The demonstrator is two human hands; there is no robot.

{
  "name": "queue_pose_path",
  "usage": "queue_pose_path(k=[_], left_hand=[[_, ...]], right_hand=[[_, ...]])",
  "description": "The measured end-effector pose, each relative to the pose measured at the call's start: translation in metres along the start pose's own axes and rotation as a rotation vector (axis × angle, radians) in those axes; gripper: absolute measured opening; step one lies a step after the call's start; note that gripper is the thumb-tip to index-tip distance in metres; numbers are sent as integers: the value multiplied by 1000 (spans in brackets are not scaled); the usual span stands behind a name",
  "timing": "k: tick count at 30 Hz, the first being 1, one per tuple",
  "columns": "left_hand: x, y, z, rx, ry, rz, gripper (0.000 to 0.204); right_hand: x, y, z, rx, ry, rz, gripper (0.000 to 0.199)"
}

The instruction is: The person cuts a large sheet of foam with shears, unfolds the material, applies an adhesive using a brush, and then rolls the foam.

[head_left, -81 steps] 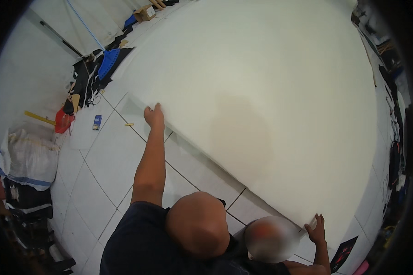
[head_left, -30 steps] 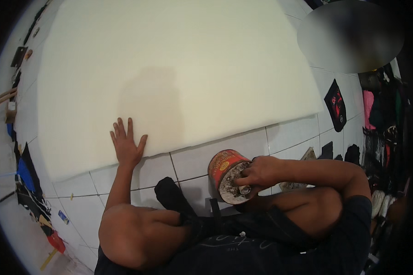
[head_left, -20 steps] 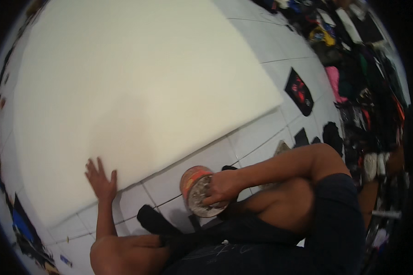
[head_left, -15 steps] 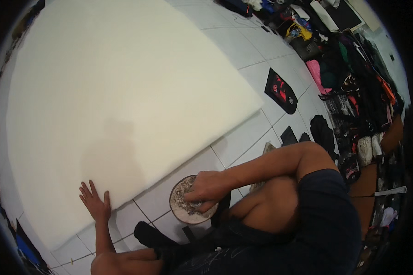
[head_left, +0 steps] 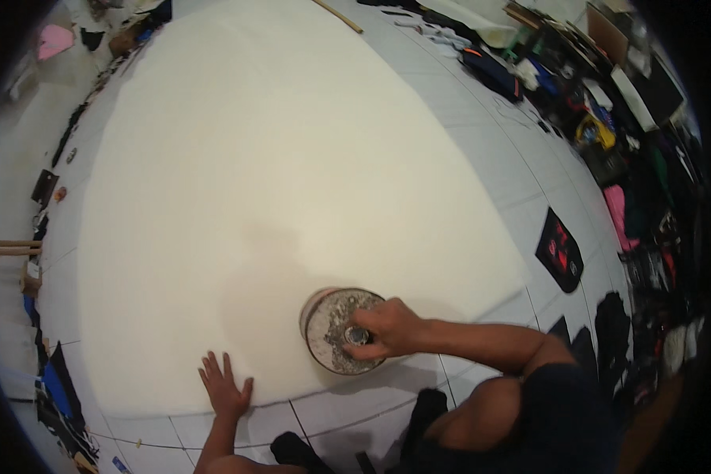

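A large cream-white sheet (head_left: 308,182), which looks like foam, lies over the tiled floor. Near its front left corner my left hand (head_left: 225,387) rests flat on it, fingers spread and holding nothing. My right hand (head_left: 387,328) grips a round, wide container (head_left: 328,336) by the top, its fingers curled about the dark round knob or neck in the middle. Grey-white crust covers the container's top. It is over the sheet's near edge with a shadow below; whether it touches the sheet I cannot tell. What is inside is hidden.
A black panel with a red print (head_left: 559,251) lies on the tiles right of the sheet. Heaped clothes and boxes (head_left: 608,158) line the right side. Wooden sticks (head_left: 8,247) and dark cloth (head_left: 63,387) are at the left. My knee (head_left: 482,415) is close behind the right forearm.
My right hand has carried the round container from the floor tiles forward to over the sheet's near edge. My left hand stays spread on the sheet. The whole view has shifted.
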State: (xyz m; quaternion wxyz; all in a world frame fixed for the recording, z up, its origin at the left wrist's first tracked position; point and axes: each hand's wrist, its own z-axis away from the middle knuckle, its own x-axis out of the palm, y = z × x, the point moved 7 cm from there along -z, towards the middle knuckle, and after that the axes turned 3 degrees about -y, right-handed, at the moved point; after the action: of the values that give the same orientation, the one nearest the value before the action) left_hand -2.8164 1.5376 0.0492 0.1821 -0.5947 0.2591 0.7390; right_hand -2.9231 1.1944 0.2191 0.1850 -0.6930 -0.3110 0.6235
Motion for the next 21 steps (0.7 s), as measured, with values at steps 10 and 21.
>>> queue_pose_path(k=[10, 21], left_hand=[[-72, 4, -30, -241, -555, 223, 72], [-377, 214, 96, -321, -738, 596, 46]], right_hand=[[2, 8, -33, 320, -407, -54, 55], [-437, -213, 74, 805, 264, -1256, 17]])
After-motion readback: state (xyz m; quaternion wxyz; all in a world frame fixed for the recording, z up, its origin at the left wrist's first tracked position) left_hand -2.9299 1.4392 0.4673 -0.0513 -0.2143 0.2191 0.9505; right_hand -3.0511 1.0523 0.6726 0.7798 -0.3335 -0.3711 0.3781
